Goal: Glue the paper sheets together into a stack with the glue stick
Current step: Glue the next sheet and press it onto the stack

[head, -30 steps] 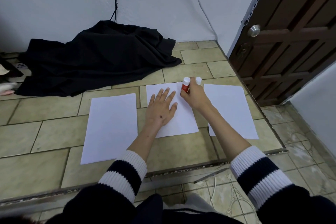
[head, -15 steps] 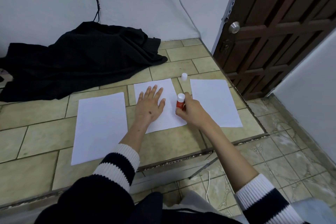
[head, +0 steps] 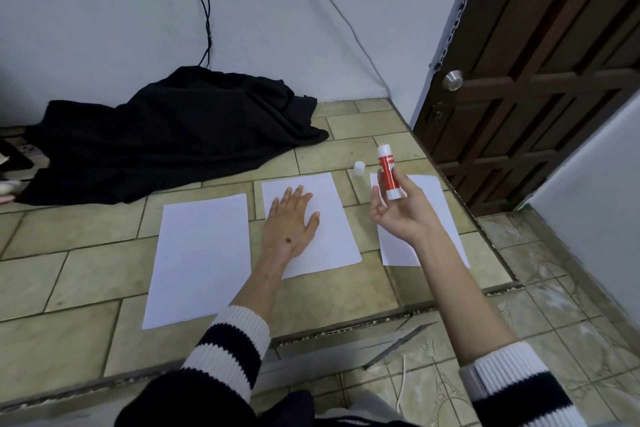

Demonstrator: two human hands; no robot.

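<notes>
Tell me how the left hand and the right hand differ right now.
The left hand lies flat, palm down, fingers spread, on the middle paper sheet; the right hand is raised above the right paper sheet, palm turned up. The left hand holds nothing; the right hand pinches the red glue stick, which points up and away. Both forearms are bare, with striped sleeves pushed back.

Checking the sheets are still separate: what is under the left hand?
The left hand lies flat on the middle paper sheet, which rests on the tiled floor. Whether glue or another sheet lies beneath the palm cannot be seen.
</notes>
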